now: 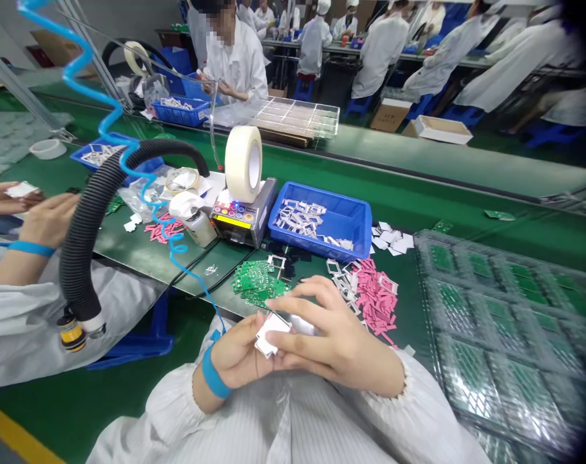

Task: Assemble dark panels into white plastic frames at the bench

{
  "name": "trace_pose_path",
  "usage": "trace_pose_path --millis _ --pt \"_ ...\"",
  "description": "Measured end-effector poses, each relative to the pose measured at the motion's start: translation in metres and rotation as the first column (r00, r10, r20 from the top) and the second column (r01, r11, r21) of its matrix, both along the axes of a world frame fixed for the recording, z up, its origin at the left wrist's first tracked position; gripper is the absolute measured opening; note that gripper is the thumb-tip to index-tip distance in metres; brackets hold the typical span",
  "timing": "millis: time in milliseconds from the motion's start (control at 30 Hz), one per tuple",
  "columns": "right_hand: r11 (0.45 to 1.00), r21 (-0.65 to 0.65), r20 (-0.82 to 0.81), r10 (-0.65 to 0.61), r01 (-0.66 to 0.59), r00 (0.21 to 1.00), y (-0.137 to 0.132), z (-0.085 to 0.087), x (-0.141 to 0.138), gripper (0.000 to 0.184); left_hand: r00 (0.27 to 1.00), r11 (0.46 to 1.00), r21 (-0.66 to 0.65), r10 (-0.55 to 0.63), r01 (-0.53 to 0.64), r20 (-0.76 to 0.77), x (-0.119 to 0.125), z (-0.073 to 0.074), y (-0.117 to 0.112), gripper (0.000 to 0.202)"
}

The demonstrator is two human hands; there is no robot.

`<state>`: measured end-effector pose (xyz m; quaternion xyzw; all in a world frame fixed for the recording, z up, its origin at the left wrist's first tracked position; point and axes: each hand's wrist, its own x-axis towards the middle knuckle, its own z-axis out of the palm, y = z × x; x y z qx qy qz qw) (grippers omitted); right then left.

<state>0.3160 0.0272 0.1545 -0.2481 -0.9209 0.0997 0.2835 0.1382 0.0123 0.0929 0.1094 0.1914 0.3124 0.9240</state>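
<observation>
My left hand (239,351), with a blue wrist strap, holds a small flat white square piece (275,327) between thumb and fingers. My right hand (334,341) reaches over from the right; its thumb and a finger press on the same piece, while other fingers are raised. What lies under the piece is hidden by the fingers. Just beyond my hands is a pile of green circuit boards (254,280). Pink strips (373,293) are heaped behind my right hand, with white plastic frames (344,280) beside them.
A blue bin (341,219) holds white frames. Left of it, a tape roll (243,164) stands on a small device (242,225). White square pieces (392,238) lie right of the bin. Clear trays (510,322) with green boards fill the right. A black hose (80,238) arches near a co-worker's hands (46,219).
</observation>
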Motion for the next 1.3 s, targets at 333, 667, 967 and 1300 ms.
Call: trace_pose_path --millis 333,667,967,1300 --pt "0.98 -0.176 -0.055 -0.105 0.094 0.993 -0.017 -0.028 0.003 0.028 0.988 0.998 0.065 0.018 -0.008 -0.154 -0.001 -0.009 0.001 0.026" --pt "0.517 -0.853 -0.351 -0.462 -0.074 0.815 -0.021 -0.025 -0.012 0.024 0.954 0.963 0.263 0.132 -0.059 -0.269 0.004 0.0 -0.003 0.034" --pt "0.72 -0.694 -0.288 -0.311 0.026 0.906 -0.021 -0.018 -0.011 0.029 0.931 0.913 0.389 0.244 -0.127 -0.27 0.003 -0.005 -0.008 0.028" --pt "0.763 -0.507 -0.079 -0.505 0.401 0.86 -0.015 -0.021 0.033 0.027 0.92 0.908 0.383 0.284 -0.169 -0.269 0.0 -0.011 -0.003 0.032"
